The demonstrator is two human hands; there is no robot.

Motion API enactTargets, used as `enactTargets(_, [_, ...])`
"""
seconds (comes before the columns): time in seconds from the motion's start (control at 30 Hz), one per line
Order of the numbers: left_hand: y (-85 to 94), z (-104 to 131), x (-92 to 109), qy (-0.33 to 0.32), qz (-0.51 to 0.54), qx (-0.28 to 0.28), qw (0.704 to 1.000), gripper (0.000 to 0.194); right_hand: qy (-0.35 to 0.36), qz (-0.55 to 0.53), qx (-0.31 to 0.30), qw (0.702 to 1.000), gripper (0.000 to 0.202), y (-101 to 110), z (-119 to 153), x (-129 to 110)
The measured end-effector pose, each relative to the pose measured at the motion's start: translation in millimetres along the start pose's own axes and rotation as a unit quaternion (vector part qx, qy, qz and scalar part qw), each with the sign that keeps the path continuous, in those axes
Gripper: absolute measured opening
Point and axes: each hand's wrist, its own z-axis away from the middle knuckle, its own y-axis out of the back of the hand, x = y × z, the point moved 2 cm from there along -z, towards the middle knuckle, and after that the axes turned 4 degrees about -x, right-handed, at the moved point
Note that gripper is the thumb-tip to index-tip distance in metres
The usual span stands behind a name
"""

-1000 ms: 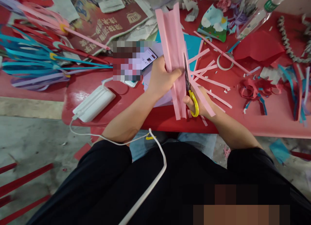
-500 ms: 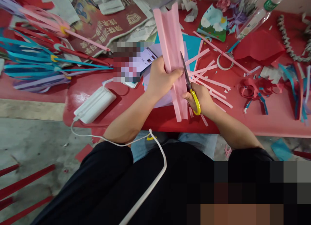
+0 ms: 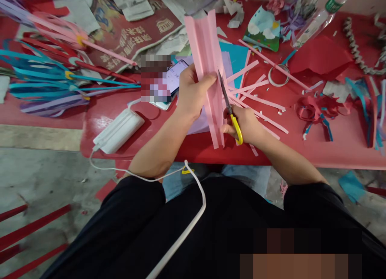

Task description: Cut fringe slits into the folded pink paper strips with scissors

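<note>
My left hand (image 3: 193,92) grips a long folded sheet of pink paper (image 3: 205,50) near its middle, thumb on top. My right hand (image 3: 243,124) is closed on yellow-handled scissors (image 3: 237,128). Their dark blades point up and left along the right edge of the pink paper, close to my left thumb. Cut pink strips (image 3: 265,100) lie fanned out on the red table just beyond my right hand. Purple paper (image 3: 199,124) and a blue sheet (image 3: 238,56) lie beneath and behind the pink sheet.
A phone (image 3: 177,76) and a white power bank (image 3: 119,130) with a cable are on the left. Farther left lie bundles of blue (image 3: 39,78) and pink strips. A tape roll (image 3: 279,76), red paper (image 3: 322,58), a plastic bottle (image 3: 319,19) and scraps are on the right.
Both hands have shifted slightly left with the pink paper and the scissors. The scissors remain beside the paper's right edge.
</note>
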Motion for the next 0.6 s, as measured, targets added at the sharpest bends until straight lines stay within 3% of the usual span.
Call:
enactTargets(0.3, [0.0,-3.8,-17.5,-0.030,-0.085,0.033,0.995,0.024,0.004,-0.001,0.006,1.000,0.096,-0.8,2.4,-2.6])
enactTargets(0.6, [-10.0,13.6,3.4,-0.022,-0.102,0.010,0.994,0.022,0.018,0.033,0.032,0.999,0.092,0.2,1.1,1.3])
